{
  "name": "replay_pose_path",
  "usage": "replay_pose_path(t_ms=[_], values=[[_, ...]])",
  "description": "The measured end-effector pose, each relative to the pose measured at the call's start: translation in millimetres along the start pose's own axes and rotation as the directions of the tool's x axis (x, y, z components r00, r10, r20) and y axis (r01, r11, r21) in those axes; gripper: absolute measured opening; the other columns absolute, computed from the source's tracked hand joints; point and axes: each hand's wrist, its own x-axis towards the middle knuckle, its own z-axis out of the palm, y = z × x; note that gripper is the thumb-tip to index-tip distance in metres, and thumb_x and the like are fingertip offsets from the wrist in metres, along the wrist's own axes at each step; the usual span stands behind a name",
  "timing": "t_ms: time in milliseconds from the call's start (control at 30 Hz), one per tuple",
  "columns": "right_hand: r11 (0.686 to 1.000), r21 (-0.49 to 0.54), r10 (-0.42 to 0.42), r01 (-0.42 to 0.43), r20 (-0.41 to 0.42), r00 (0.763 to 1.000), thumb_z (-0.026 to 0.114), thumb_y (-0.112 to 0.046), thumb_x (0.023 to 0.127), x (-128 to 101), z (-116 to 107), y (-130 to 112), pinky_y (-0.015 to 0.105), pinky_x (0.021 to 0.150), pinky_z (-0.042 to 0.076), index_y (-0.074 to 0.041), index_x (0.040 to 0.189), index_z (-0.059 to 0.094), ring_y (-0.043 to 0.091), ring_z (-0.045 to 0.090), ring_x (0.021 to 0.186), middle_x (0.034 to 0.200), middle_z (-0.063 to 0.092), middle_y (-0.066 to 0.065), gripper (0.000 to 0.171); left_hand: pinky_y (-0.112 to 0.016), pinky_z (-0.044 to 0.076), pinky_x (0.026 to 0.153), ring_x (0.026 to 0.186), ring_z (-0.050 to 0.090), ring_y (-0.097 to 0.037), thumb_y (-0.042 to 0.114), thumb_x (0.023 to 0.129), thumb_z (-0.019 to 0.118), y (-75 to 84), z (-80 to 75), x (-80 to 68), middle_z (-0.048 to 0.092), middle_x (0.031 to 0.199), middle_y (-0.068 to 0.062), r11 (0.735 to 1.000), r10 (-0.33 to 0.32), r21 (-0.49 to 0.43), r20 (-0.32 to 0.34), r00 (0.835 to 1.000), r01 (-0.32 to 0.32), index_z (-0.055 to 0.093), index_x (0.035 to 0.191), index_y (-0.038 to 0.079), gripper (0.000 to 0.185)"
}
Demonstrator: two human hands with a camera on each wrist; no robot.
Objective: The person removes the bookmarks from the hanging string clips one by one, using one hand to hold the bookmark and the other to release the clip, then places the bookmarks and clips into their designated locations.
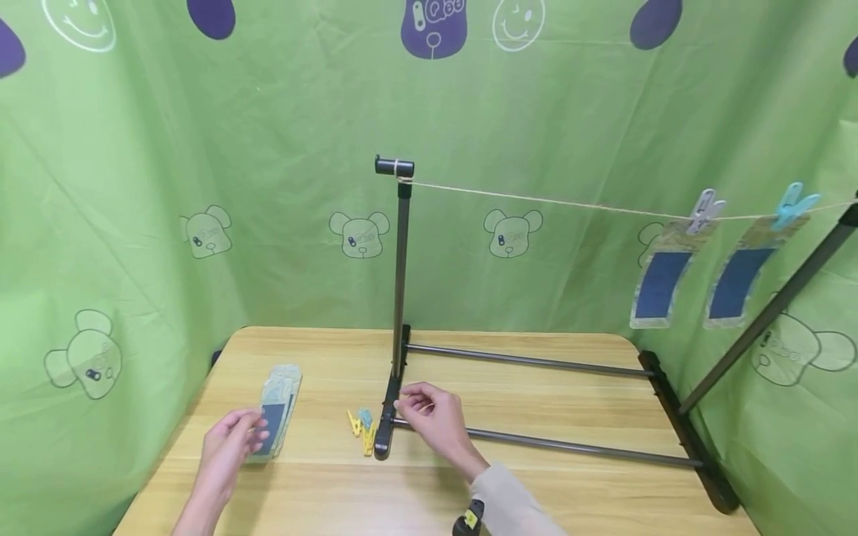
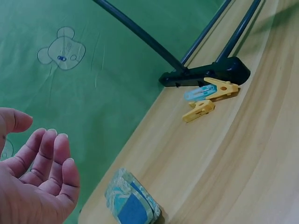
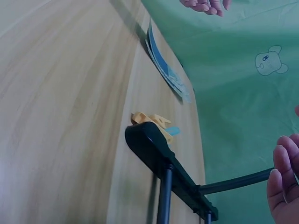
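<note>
A stack of blue-and-green cards [image 1: 276,409] lies flat on the bench [image 1: 536,476]. The left hand [image 1: 231,443] hovers just over it, fingers loosely open, holding nothing. The right hand [image 1: 432,417], relaxed and empty, hangs near the yellow pegs [image 1: 362,430].

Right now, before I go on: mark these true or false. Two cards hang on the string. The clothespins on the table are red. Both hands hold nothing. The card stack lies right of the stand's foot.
1. Two cards hang on the string: true.
2. The clothespins are red: false, yellow and blue.
3. The left hand and right hand hold nothing: true.
4. The card stack lies right of the stand's foot: false, left.
</note>
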Motion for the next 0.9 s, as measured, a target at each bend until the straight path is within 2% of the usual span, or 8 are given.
replay_pose_path(t_ms=[167,300,433,633,900], values=[[0.999,-0.033,-0.02,0.02,0.0,1.0,0.076,-0.019,0.083,-1,-9,-4,0.024,0.066,0.057,-0.01,0.098,0.071,0.012,0.062,0.074,0.082,0.066,-0.006,0.018,-0.026,0.056,0.07,0.077,0.066,-0.014,0.022,0.098,0.059,3.8,5.0,-1.2,0.067,0.084,0.005,0.996,0.038,0.074,0.019,0.999,-0.039,0.065,0.098,0.013,0.011],[0.998,-0.053,-0.016,0.017,0.011,1.0,0.075,-0.022,0.084,-2,-16,-7,0.024,0.067,0.057,-0.012,0.099,0.071,0.011,0.062,0.075,0.083,0.066,-0.007,0.018,-0.028,0.056,0.073,0.08,0.066,-0.016,0.022,0.097,0.06,8.4,10.2,-2.4,0.067,0.087,0.005,0.992,0.04,0.115,0.037,0.998,-0.044,0.063,0.102,0.011,0.012],[0.998,-0.062,-0.026,0.027,0.017,1.0,0.076,-0.025,0.084,-3,-22,-10,0.025,0.066,0.057,-0.013,0.099,0.071,0.011,0.062,0.075,0.083,0.066,-0.008,0.019,-0.028,0.056,0.073,0.081,0.064,-0.016,0.019,0.096,0.061,12.0,15.9,-1.8,0.067,0.091,0.002,0.985,0.043,0.163,0.05,0.998,-0.051,0.06,0.109,0.005,0.02],[0.997,-0.052,-0.059,0.06,0.01,0.998,0.075,-0.024,0.084,-3,-31,-14,0.026,0.065,0.057,-0.014,0.097,0.072,0.011,0.062,0.074,0.082,0.066,-0.008,0.017,-0.027,0.055,0.072,0.083,0.063,-0.014,0.02,0.096,0.061,17.3,23.5,-2.3,0.066,0.103,-0.008,0.959,0.085,0.262,0.087,0.992,-0.106,0.058,0.119,-0.001,0.031],[0.996,-0.063,-0.062,0.063,0.01,0.998,0.075,-0.019,0.084,-4,-42,-20,0.026,0.066,0.057,-0.015,0.099,0.071,0.011,0.062,0.075,0.083,0.066,-0.01,0.016,-0.026,0.055,0.074,0.087,0.063,-0.014,0.02,0.097,0.06,25.0,32.9,-6.0,0.064,0.112,-0.012,0.946,0.115,0.289,0.133,0.984,-0.15,0.057,0.122,0.0,0.032]])
